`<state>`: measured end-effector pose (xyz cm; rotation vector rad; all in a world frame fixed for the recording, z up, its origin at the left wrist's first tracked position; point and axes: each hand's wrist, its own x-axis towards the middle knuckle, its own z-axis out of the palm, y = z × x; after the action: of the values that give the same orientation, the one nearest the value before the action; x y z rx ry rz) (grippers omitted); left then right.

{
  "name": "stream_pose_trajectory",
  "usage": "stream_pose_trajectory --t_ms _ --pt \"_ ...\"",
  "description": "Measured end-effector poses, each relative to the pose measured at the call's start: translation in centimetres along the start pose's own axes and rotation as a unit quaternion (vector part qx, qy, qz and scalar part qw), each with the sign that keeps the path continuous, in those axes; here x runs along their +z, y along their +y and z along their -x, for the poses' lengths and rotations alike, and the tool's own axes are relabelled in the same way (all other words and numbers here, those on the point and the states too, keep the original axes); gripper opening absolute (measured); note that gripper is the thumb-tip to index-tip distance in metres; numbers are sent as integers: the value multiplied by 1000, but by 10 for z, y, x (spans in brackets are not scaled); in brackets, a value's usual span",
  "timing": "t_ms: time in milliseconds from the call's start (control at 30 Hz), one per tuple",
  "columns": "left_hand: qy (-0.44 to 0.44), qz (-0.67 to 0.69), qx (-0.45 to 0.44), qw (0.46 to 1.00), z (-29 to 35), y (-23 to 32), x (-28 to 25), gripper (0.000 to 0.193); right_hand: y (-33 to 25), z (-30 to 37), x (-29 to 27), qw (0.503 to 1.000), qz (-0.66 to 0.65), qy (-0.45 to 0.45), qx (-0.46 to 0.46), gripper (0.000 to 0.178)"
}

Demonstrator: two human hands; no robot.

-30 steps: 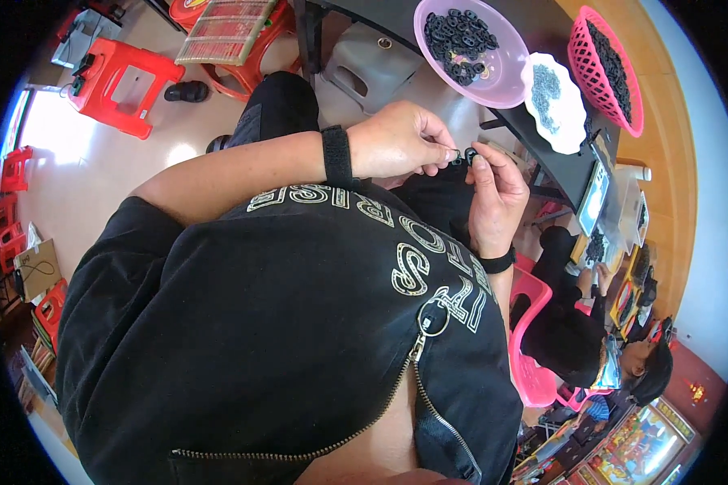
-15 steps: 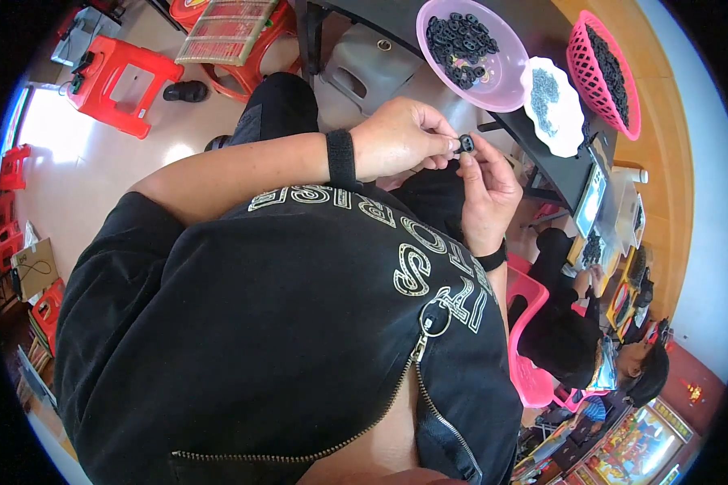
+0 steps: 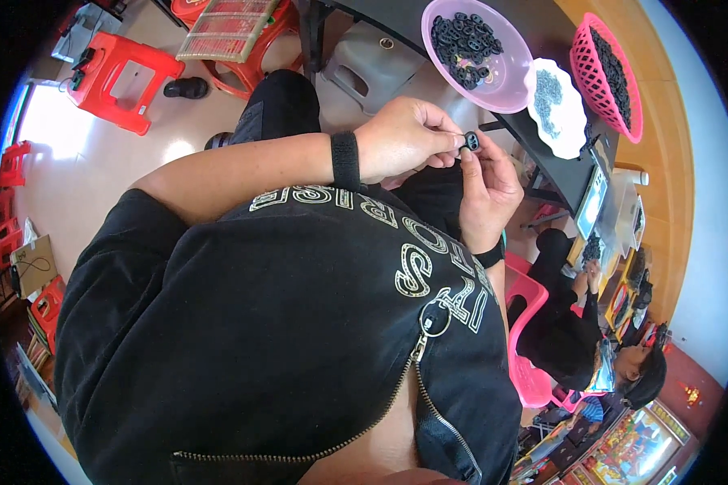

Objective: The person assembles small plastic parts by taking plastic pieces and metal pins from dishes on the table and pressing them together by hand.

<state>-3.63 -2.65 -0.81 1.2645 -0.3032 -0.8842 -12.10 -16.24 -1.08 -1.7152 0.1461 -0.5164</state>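
Black part [image 3: 470,141] at upper centre, pinched by left hand [image 3: 404,139] and right hand [image 3: 491,192]. Upper right I see black pieces [image 3: 466,37] in purple bowl [image 3: 508,84] and pink basket [image 3: 587,74], grey bits [image 3: 548,90] in white dish [image 3: 573,123].

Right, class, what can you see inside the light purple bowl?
Small black pieces, many with holes, lie heaped in the light purple bowl. Part of its patterned bottom shows beside them. Whatever lies beneath the heap is covered.
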Motion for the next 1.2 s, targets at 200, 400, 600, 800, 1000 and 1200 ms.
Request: stream_pose_trajectory --t_ms 200,400,600,800,1000,1200 --pt "9 -4 -6 1000 -1 -1 -2 17 3 -1 1 999 30 -29 -25 34" --pt "14 12 -15 1000 -1 -2 -2 16 6 -1 4 997 63 -18 -26 36" --pt "12 1 -28 1000 2 -2 -4 18 4 -2 5 978 189 1 -88 34" --pt "-11 38 -40 998 1 -2 -7 21 3 -2 5 981 174 11 -87 32" --pt "-15 64 -45 997 4 1 -5 22 2 -2 6 976 184 -6 -114 32" --pt "0 40 -33 999 3 -2 -5 19 -2 -1 5 967 232 -24 -104 32"
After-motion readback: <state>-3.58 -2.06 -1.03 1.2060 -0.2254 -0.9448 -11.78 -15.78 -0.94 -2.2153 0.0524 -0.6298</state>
